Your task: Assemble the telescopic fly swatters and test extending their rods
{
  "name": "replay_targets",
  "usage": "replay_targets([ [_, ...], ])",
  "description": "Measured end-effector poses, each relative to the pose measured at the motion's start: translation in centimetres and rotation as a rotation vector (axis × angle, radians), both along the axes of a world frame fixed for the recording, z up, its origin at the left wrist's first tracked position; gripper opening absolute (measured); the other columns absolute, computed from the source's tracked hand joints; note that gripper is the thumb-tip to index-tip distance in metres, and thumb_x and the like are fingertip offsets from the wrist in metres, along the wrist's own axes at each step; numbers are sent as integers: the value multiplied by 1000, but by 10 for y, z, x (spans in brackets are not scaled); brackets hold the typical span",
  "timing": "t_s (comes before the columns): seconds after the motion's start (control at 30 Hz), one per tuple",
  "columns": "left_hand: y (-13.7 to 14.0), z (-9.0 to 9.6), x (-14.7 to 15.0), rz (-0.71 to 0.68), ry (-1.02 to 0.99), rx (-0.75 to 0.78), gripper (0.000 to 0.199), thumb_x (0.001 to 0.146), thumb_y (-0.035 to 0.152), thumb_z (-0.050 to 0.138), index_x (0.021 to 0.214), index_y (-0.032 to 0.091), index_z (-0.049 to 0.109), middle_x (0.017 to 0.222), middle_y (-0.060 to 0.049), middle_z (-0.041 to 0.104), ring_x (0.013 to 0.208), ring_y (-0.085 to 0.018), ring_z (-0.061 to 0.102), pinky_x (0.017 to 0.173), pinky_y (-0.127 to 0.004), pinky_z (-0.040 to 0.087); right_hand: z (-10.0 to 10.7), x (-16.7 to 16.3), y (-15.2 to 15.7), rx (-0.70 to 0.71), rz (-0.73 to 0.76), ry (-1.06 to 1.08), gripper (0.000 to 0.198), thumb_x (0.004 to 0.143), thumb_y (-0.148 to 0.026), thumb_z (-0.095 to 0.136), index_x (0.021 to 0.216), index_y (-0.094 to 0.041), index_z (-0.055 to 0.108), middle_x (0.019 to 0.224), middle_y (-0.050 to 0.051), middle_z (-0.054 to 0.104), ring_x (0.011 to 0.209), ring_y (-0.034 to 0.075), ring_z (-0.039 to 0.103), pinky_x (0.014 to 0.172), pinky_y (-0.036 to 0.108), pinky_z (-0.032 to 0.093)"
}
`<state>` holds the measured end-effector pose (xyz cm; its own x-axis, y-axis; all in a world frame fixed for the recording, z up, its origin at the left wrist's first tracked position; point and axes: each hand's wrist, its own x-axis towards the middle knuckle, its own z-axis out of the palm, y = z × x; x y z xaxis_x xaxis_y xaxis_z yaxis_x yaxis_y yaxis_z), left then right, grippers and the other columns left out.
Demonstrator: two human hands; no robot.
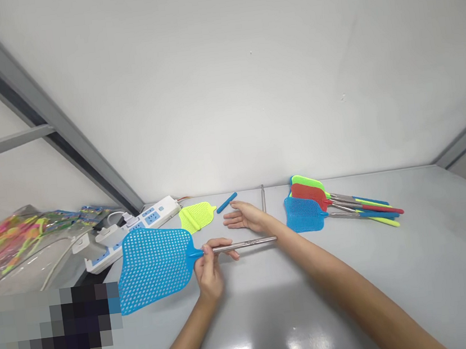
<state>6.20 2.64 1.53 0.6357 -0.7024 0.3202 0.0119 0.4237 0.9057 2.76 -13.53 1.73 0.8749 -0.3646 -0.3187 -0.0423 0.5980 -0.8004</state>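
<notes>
My left hand grips a blue fly swatter where its perforated head meets the metal rod. The head points left, and the bare rod runs right, its end by my right forearm. Fingers spread and holding nothing, my right hand reaches over the table just below a loose blue handle tube. A separate metal rod lies behind my right wrist. Left of the blue tube rests a yellow-green swatter head with a short yellow-green tube across it.
At the right lies a pile of swatters with blue, red and green heads. A white power strip with plugs and cords stands at the left, beside plastic bags of colourful parts. A wall rises behind the table.
</notes>
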Motion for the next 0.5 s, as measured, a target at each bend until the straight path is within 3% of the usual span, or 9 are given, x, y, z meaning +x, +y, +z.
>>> replay_targets([
  [0.17,-1,0,1,-7,28,-25,40,82,40,34,76,11,62,55,-5,61,50,-16,55,55,-30,40,3,2,6,-36,110,-53,45,83,-23,38,124,-20,19,79,8,63,68,16,63,64,34,50],
  [0.27,-4,2,4,31,87,-54,39,82,39,35,72,12,61,56,-5,61,46,-15,54,49,-29,41,11,12,0,-139,184,-70,45,84,-22,34,125,-23,16,82,6,64,70,15,64,65,33,50],
  [0.33,-6,4,7,86,147,-77,38,81,38,37,69,12,61,55,-4,60,42,-14,53,43,-27,40,14,21,-6,-289,220,115,36,85,-27,31,120,-21,25,74,6,64,62,15,64,58,31,51],
  [0.4,-8,5,12,136,201,-92,37,80,38,39,65,12,60,50,-2,58,39,-12,51,39,-24,38,13,29,-12,-342,240,225,30,82,-28,36,108,-13,38,58,7,63,46,17,60,47,31,51],
  [0.5,-10,6,17,154,258,-85,39,79,40,39,62,12,60,40,0,53,35,-11,48,37,-22,36,6,31,-17,-413,248,324,17,77,-26,44,88,-12,46,44,5,58,33,17,54,34,27,46],
])
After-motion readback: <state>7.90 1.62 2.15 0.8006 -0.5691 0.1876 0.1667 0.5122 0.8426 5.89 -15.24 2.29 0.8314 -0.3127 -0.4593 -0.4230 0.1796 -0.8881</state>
